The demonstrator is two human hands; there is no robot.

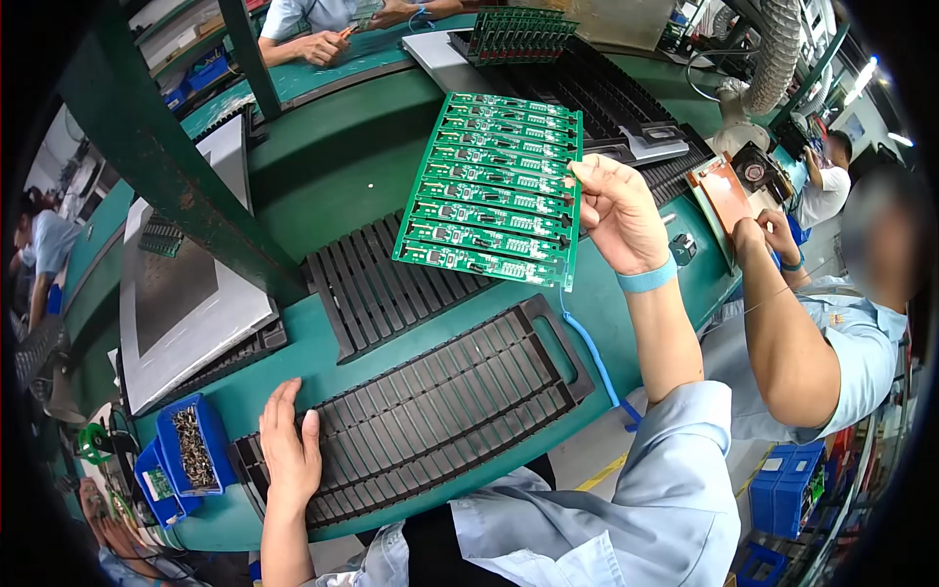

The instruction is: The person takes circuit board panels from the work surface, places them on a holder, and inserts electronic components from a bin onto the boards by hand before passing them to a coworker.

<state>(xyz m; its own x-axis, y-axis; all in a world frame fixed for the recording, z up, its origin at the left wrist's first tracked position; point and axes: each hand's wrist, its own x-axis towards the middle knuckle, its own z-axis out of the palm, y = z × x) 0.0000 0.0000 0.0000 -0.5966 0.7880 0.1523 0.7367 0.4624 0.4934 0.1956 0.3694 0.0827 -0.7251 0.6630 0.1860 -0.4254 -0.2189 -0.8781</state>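
Note:
A green circuit board panel, made of several strips side by side, is held up by its right edge in my right hand. Thumb and fingers pinch that edge, and a blue wrist strap circles the wrist. Below the panel lies a black slotted rack with a loop handle at its right end. My left hand rests on the left end of this rack, fingers stretched out and thumb apart, gripping nothing. A second black slotted rack lies behind, partly hidden by the panel.
Blue bins of small metal parts stand at left. A green post rises beside a grey-framed plate. More boards stand upright in a black rack at the back. A co-worker's arm is close on the right; another person's hands work opposite.

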